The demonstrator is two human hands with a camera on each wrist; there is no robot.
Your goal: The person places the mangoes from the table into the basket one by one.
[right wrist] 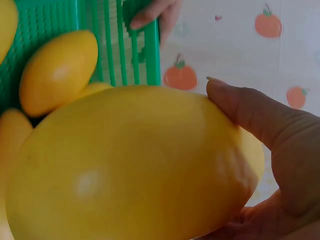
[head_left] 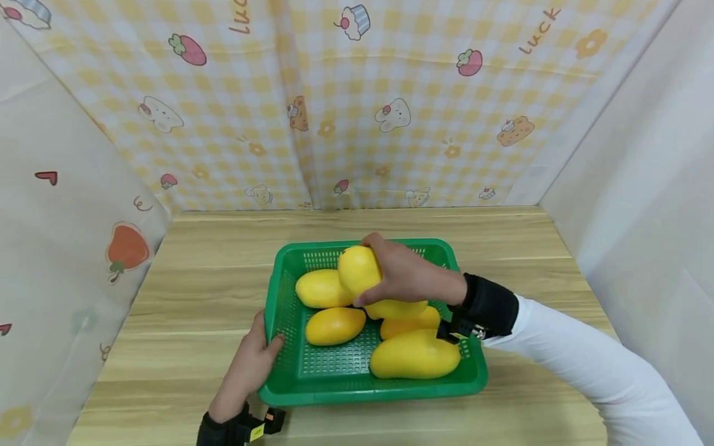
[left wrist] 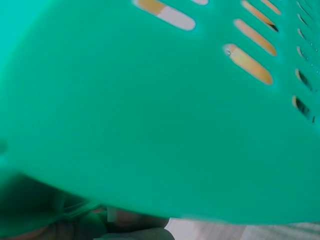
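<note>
A green plastic basket (head_left: 368, 396) with slotted walls holds several yellow mangoes (head_left: 334, 326). My right hand (head_left: 409, 272) grips one large yellow mango (head_left: 357, 269) over the back of the basket, above the others. In the right wrist view the thumb (right wrist: 245, 107) lies along one side of that mango, and the far fingers are mostly hidden under it. At the basket's left side, my left hand (head_left: 253, 359) holds the rim, thumb over the inside and fingers outside. The green wall (left wrist: 150, 125) fills most of the left wrist view, hiding nearly all of that hand.
Under the basket is a light wood-grain table (head_left: 206, 260). A yellow checked cloth (head_left: 346, 161) hangs behind it, and white printed sheets (head_left: 72, 260) close off the left and right sides. A long mango (head_left: 415, 355) lies at the basket's front right, below the right wrist strap.
</note>
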